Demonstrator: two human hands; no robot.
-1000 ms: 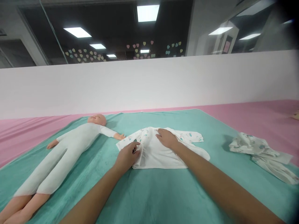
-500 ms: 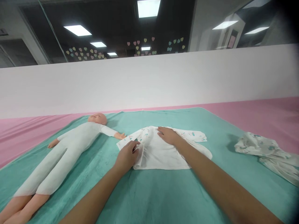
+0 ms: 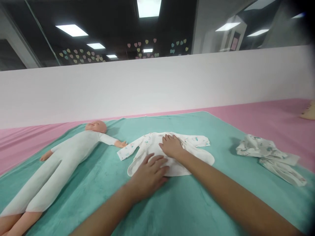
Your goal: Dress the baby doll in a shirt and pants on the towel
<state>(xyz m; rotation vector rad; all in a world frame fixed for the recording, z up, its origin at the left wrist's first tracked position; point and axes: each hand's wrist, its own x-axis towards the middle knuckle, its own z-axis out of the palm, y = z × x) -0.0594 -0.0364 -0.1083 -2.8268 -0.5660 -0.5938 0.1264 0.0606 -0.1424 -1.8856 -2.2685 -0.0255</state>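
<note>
I spread my left hand, fingers apart, at the near edge of the white shirt. My right hand lies flat on its upper front, fingers slightly apart. I see the shirt laid out on the green blanket, right of the doll

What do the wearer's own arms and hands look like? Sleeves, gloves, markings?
Both the left hand and right hand are bare, without gloves. No sleeve shows on the left forearm or right forearm. No watch, bracelet, cable or marking is visible. The left hand is slightly blurred, so fine detail can't be told.
</note>
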